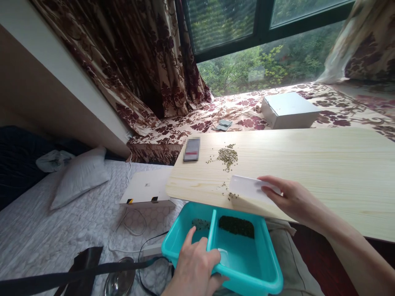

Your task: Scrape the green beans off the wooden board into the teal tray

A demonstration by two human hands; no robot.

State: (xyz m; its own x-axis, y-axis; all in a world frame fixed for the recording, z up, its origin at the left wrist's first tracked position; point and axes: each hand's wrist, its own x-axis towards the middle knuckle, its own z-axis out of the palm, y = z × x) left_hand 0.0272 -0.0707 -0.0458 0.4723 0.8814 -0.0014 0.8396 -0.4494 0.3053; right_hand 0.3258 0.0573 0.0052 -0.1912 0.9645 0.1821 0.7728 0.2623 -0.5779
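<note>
My left hand [197, 259] grips the near rim of a teal two-compartment basin [271, 255] at the divider, one finger pointing into the left compartment. A few small bits lie in that compartment. A dark green heap of what look like mung beans [236, 226] rests at the far end of the right one. My right hand [286, 197] is closed on a white flat scraper [247, 186], held over the wooden table near its front edge. Loose beans [232, 197] lie just left of the scraper's end. A larger patch of beans [227, 157] is spread farther back.
A phone-like slab [191, 149], blurred out, lies at the table's [324, 164] left end. A white box [146, 187] sits on the bed [114, 185] beside it, with cables and a metal bowl [119, 279] nearer. Behind stands another box [290, 109] on the window ledge.
</note>
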